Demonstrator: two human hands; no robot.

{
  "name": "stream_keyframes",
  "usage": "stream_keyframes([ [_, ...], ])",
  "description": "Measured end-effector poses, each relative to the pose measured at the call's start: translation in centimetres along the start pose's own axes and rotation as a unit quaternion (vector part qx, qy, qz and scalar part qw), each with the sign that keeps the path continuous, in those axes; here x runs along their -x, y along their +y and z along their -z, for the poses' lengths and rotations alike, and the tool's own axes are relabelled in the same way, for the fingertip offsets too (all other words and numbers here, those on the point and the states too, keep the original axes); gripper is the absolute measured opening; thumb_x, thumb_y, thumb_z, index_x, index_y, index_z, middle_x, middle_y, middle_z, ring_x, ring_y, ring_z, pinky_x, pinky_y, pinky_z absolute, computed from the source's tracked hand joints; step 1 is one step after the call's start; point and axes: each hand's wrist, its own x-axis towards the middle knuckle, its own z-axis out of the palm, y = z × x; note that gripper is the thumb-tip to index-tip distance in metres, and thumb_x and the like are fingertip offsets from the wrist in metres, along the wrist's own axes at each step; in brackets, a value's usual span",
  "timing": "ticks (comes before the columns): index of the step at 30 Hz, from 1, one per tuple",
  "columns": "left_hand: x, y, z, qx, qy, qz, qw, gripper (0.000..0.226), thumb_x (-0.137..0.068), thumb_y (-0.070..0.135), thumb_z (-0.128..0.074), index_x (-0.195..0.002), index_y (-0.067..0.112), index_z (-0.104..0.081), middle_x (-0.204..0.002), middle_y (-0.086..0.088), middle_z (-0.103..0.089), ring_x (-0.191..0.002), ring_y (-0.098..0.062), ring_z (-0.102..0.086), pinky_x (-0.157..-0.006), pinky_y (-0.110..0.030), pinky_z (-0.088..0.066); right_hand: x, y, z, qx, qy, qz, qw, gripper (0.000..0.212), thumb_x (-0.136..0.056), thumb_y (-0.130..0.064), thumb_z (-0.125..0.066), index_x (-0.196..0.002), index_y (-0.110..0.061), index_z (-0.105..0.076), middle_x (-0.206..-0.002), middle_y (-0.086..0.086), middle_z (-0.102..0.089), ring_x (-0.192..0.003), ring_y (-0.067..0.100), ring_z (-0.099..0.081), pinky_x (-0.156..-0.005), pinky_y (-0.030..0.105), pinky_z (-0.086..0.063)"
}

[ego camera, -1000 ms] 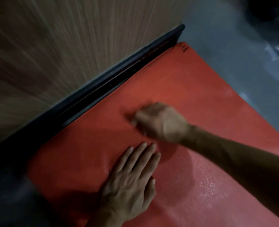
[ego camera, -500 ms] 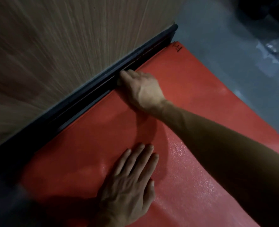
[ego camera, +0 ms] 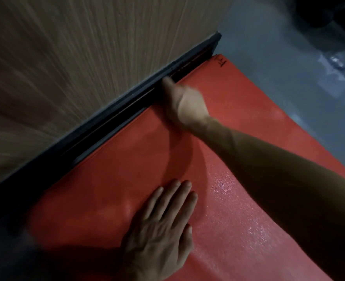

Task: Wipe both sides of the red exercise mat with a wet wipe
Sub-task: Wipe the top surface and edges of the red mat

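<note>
The red textured foam mat [ego camera: 238, 220] glistens wet; left hand [ego camera: 159, 230] presses flat on it, right hand's [ego camera: 187, 102] grip at its far edge is blurred, unclear.

**Dim room, wood panel, grey floor**

Light wood-grain panel [ego camera: 82, 63] fills upper left, vertical grain. Dark, near-black base strip [ego camera: 98, 128] runs diagonally along its bottom edge. Grey smooth floor [ego camera: 279, 63] at right, faint glare patches. Crumpled clear plastic [ego camera: 336, 62] lies on floor far right. Top right corner dark; low lighting overall.
</note>
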Motion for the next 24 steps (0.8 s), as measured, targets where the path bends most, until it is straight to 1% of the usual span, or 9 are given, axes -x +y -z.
stream_keyframes([
  [2, 0.1, 0.2, -0.5, 0.0, -0.004, -0.002, 1.0, 0.074, -0.09, 0.047, -0.054, -0.157, 0.021, -0.04, -0.17, -0.001, -0.021, -0.156, -0.021, -0.022, -0.118, -0.046, -0.026, 0.7, 1.3, 0.3, 0.019, -0.009, 0.008, 1.0, 0.039, -0.102, -0.049, -0.047, -0.129, -0.021, -0.052, -0.097, 0.009, -0.072, -0.088, 0.037, -0.068, -0.063, 0.034, -0.034],
  [5, 0.1, 0.1, -0.3, 0.012, -0.025, 0.0, 1.0, 0.072, -0.089, 0.047, -0.054, -0.155, 0.021, -0.044, -0.169, -0.001, -0.025, -0.155, -0.021, -0.025, -0.119, -0.047, -0.027, -0.1, 8.2, 2.8, 0.033, 0.041, -0.196, 0.979, 0.039, -0.102, -0.048, -0.043, -0.131, -0.023, -0.05, -0.108, 0.02, -0.069, -0.099, 0.042, -0.066, -0.075, 0.041, -0.047],
  [7, 0.0, 0.1, -0.5, 0.009, -0.014, -0.006, 1.0, 0.07, -0.09, 0.046, -0.053, -0.155, 0.02, -0.045, -0.168, -0.002, -0.028, -0.154, -0.021, -0.028, -0.118, -0.047, -0.028, 0.8, 14.6, 4.7, 0.045, 0.043, -0.358, 0.932, 0.04, -0.101, -0.047, -0.043, -0.128, -0.019, -0.051, -0.121, 0.025, -0.063, -0.113, 0.045, -0.061, -0.091, 0.045, -0.048],
  [9, 0.0, 0.1, -0.5, 0.004, -0.02, -0.007, 1.0, 0.07, -0.09, 0.045, -0.053, -0.155, 0.02, -0.045, -0.168, -0.002, -0.028, -0.154, -0.021, -0.028, -0.119, -0.048, -0.028, 1.6, 18.1, 5.9, 0.025, 0.018, -0.431, 0.902, 0.039, -0.1, -0.04, -0.048, -0.127, -0.013, -0.054, -0.129, 0.025, -0.059, -0.12, 0.044, -0.057, -0.097, 0.045, -0.047],
  [14, 0.0, 0.2, -0.5, 0.002, -0.022, -0.006, 1.0, 0.076, -0.083, 0.048, -0.06, -0.153, 0.022, -0.048, -0.167, -0.001, -0.03, -0.153, -0.021, -0.031, -0.118, -0.046, -0.028, -3.3, 14.9, 5.3, -0.07, 0.036, -0.386, 0.919, 0.035, -0.101, -0.03, -0.051, -0.128, -0.008, -0.054, -0.131, 0.022, -0.06, -0.122, 0.039, -0.057, -0.096, 0.041, -0.046],
  [17, 0.0, -0.1, -0.4, -0.009, -0.022, -0.002, 1.0, 0.077, -0.083, 0.05, -0.06, -0.154, 0.023, -0.046, -0.167, 0.0, -0.029, -0.153, -0.02, -0.03, -0.119, -0.045, -0.026, -6.8, 10.0, 3.5, -0.145, 0.069, -0.304, 0.939, 0.031, -0.096, -0.026, -0.052, -0.123, -0.011, -0.061, -0.121, 0.014, -0.068, -0.113, 0.033, -0.063, -0.09, 0.037, -0.049],
  [21, 0.0, 0.0, -0.5, -0.01, -0.028, -0.007, 1.0, 0.075, -0.087, 0.049, -0.057, -0.157, 0.023, -0.042, -0.169, 0.0, -0.024, -0.155, -0.02, -0.024, -0.119, -0.047, -0.026, -5.5, 8.6, 3.4, -0.076, 0.042, -0.159, 0.983, 0.037, -0.094, -0.032, -0.047, -0.125, -0.019, -0.061, -0.116, 0.014, -0.07, -0.106, 0.036, -0.065, -0.084, 0.039, -0.049],
  [22, -0.1, -0.1, -0.5, -0.01, -0.02, -0.005, 1.0, 0.075, -0.088, 0.048, -0.057, -0.157, 0.023, -0.041, -0.169, 0.0, -0.023, -0.156, -0.02, -0.024, -0.118, -0.047, -0.027, -4.9, 9.6, 3.9, -0.047, 0.025, -0.145, 0.988, 0.036, -0.095, -0.041, -0.049, -0.124, -0.022, -0.061, -0.115, 0.014, -0.07, -0.104, 0.036, -0.066, -0.082, 0.04, -0.049],
  [24, -0.1, 0.0, -0.8, -0.021, -0.015, 0.0, 1.0, 0.073, -0.09, 0.048, -0.054, -0.157, 0.022, -0.041, -0.169, 0.0, -0.024, -0.156, -0.02, -0.024, -0.119, -0.047, -0.026, -3.8, 12.6, 4.9, 0.023, 0.02, -0.197, 0.98, 0.039, -0.095, -0.054, -0.05, -0.113, -0.021, -0.06, -0.11, 0.016, -0.069, -0.101, 0.038, -0.066, -0.081, 0.042, -0.051],
])
